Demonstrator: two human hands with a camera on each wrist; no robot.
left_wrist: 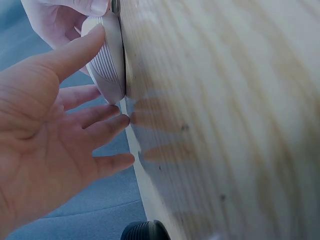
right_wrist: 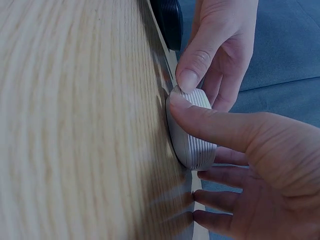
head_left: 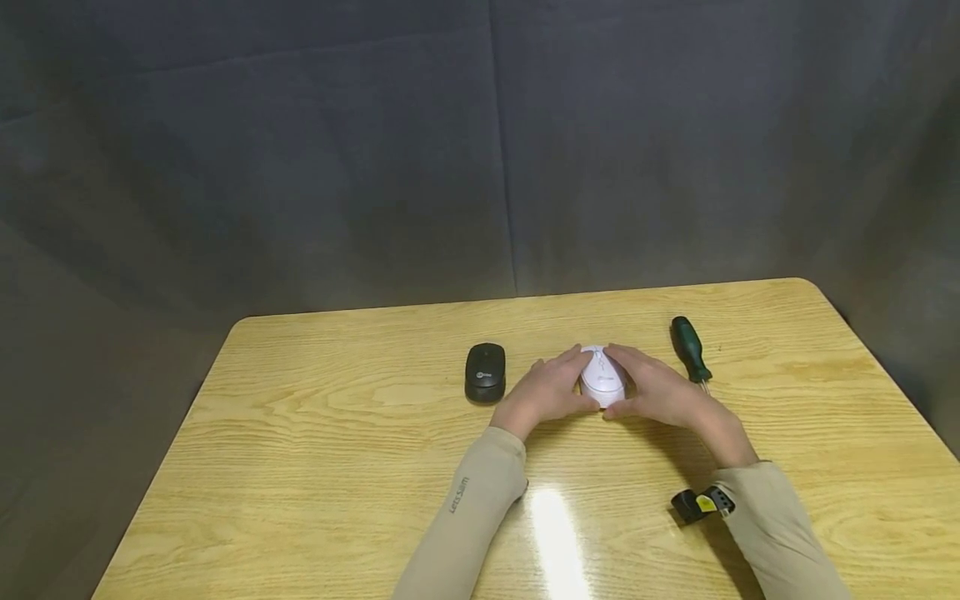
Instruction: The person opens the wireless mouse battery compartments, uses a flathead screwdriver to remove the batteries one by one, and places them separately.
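Left hand (head_left: 547, 390), right hand (head_left: 662, 392) hold white mouse (head_left: 602, 378) — well inside table edges (head_left: 637, 295).

You have a yellow wood table (head_left: 322, 475) with round far corners. On it, toward the far side, you see a black mouse (head_left: 485, 371) on the left, a white mouse (head_left: 602, 377) to its right, and a green-handled screwdriver (head_left: 689, 348) farther right, its handle pointing to the far edge.

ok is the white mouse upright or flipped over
Upright: in the head view, the white mouse shows its top, logo facing up.
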